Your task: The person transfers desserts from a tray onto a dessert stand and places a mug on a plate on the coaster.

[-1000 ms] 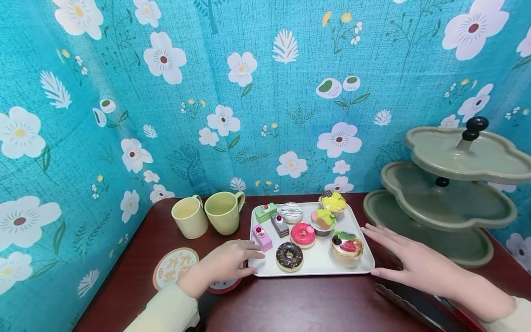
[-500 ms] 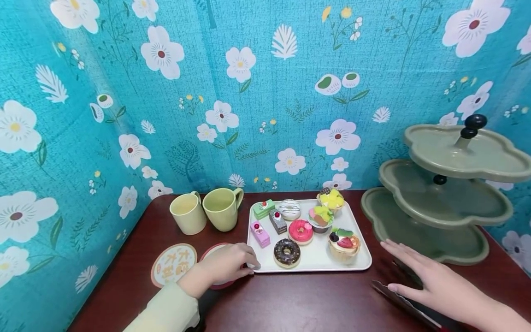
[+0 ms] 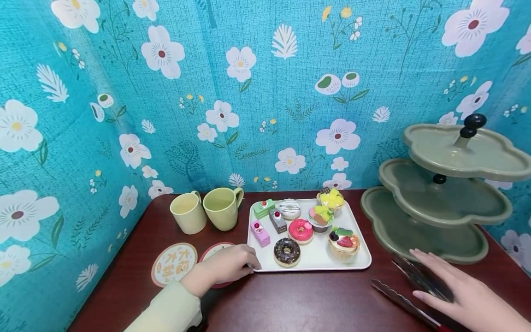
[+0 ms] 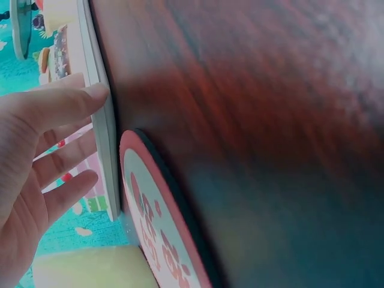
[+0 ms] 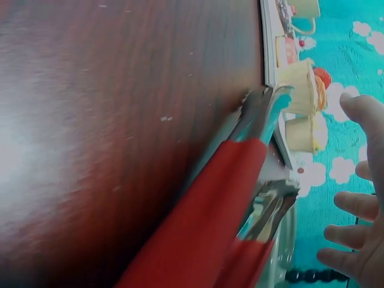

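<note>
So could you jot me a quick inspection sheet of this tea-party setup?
Surface: dark red-brown wooden table.
Job's things: white tray of toy pastries; metal tongs with red handles lying on the table.
Clutter: two green mugs, two round coasters, three-tier stand with nothing on its tiers.
Hands: left hand touches the tray's near-left corner; right hand is spread open over the tongs, not gripping.
Cables: nothing seen.
Surroundings: teal floral cloth on the walls.

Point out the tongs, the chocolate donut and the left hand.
tongs (image 3: 398, 300): head view, on the near metal arm.
chocolate donut (image 3: 286, 251): head view, on its iced ring.
left hand (image 3: 226, 263): head view, on its back.
</note>
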`<control>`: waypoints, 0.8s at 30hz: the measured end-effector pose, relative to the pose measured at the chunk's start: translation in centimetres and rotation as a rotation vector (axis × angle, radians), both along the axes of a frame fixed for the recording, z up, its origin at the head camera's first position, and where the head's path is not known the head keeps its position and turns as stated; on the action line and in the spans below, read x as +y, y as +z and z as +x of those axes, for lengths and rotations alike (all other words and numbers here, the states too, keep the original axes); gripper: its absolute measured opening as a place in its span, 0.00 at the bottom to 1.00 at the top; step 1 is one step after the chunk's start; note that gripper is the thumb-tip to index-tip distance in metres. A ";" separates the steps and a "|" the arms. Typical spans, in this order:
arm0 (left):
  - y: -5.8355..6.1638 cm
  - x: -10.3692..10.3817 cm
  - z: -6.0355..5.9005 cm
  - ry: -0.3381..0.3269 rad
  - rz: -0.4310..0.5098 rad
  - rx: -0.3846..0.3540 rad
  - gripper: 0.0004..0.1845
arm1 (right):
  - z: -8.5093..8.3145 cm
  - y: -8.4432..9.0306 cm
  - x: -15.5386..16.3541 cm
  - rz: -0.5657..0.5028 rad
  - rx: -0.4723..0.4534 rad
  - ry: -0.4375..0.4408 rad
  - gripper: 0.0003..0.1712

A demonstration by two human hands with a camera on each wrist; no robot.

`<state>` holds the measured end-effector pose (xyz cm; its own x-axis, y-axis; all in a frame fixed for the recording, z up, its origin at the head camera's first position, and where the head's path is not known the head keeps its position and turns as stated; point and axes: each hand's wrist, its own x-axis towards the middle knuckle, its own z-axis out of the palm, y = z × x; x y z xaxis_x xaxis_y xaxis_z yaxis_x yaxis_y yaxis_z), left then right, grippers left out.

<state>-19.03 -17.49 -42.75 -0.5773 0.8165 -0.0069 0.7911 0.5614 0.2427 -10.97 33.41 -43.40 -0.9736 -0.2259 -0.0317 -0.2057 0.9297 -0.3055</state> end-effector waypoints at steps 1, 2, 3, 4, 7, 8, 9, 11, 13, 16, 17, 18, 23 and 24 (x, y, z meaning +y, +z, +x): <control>0.0 0.0 0.0 0.000 -0.003 0.000 0.07 | 0.2 -0.1 0.2 0.001 0.003 -0.006 0.55; 0.0 0.1 0.0 -0.001 -0.006 -0.001 0.07 | 0.4 -0.2 0.4 0.002 0.006 -0.011 0.55; 0.0 0.1 0.0 -0.002 -0.008 -0.003 0.07 | 0.5 -0.3 0.6 0.002 0.012 -0.017 0.54; 0.0 0.2 0.0 -0.005 -0.012 -0.003 0.07 | 0.7 -0.3 0.8 0.001 0.019 -0.021 0.53; 0.1 0.3 0.0 -0.015 -0.015 -0.007 0.08 | 1.2 -0.5 1.2 0.004 0.031 -0.039 0.51; 0.1 0.4 0.0 -0.017 -0.015 -0.008 0.08 | 1.3 -0.6 1.4 0.012 0.029 -0.045 0.51; 0.2 0.4 0.0 -0.016 -0.015 -0.009 0.08 | 1.3 -0.7 1.5 0.020 0.024 -0.053 0.51; 0.2 0.5 0.1 -0.013 -0.012 -0.010 0.08 | 1.5 -1.0 1.9 0.033 0.011 -0.068 0.52; 0.1 0.5 0.1 -0.011 -0.008 -0.010 0.08 | 1.7 -1.5 2.3 0.037 0.000 -0.080 0.53; 0.1 0.4 0.1 -0.007 -0.002 -0.015 0.08 | 2.0 -2.3 3.1 0.018 0.027 -0.087 0.53; 0.1 0.4 0.1 -0.005 0.000 -0.017 0.08 | 2.2 -2.6 3.4 0.009 0.047 -0.086 0.53; 0.2 0.4 0.1 -0.003 0.001 -0.018 0.08 | 2.4 -2.9 3.7 -0.002 0.066 -0.084 0.53; 0.5 0.4 0.1 -0.005 0.003 -0.035 0.08 | 3.0 -4.4 4.6 -0.009 0.071 -0.131 0.54; 0.5 0.4 0.1 -0.006 0.003 -0.037 0.08 | 3.0 -4.6 4.7 -0.003 0.048 -0.147 0.55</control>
<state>-18.95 -17.10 -42.23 -0.5721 0.8198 -0.0253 0.7848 0.5561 0.2738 -7.93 38.12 -48.01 -0.9966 -0.0806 0.0164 -0.0818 0.9500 -0.3014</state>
